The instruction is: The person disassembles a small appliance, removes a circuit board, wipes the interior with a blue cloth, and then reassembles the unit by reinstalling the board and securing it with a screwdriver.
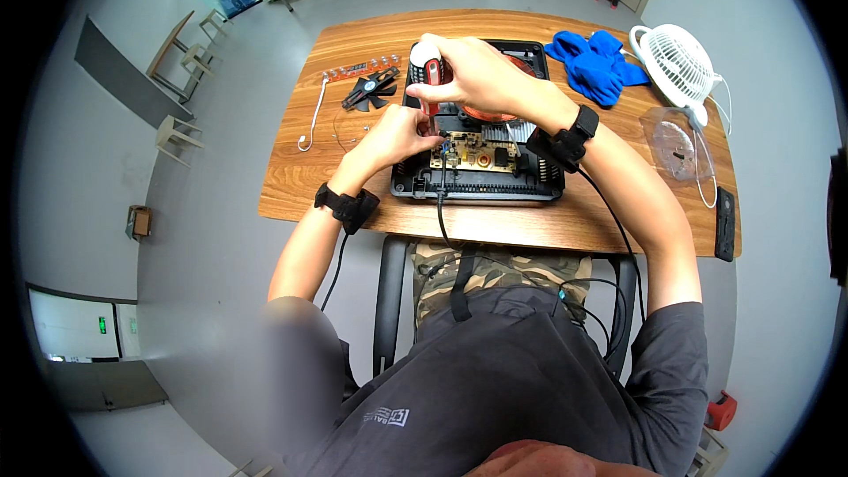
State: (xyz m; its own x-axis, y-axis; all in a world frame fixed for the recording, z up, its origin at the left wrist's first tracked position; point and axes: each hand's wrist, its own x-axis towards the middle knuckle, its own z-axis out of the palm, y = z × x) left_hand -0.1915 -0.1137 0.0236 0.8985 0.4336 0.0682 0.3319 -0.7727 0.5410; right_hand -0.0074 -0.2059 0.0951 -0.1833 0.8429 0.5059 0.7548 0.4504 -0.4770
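An opened induction cooker lies on the table, its black housing (pixel 495 191) holding a tan circuit board (pixel 477 155) along the near side. Behind the board shows part of a reddish copper coil (pixel 488 115), mostly covered by my right hand. My right hand (pixel 473 75) is wrapped round the red and white handle of a screwdriver (pixel 432 71), which stands upright with its shaft pointing down at the board's left end. Beside the lower shaft, my left hand (pixel 411 134) is closed in a pinch. Whatever sits between those fingertips is hidden.
Left on the wooden table (pixel 296 185) lie a black fan (pixel 371 88), a strip of small parts (pixel 360 68) and a white wire (pixel 313 115). Rightward are a blue cloth (pixel 594 71), a white fan (pixel 678 62), a clear dish (pixel 676 146) and a black strip (pixel 724 223).
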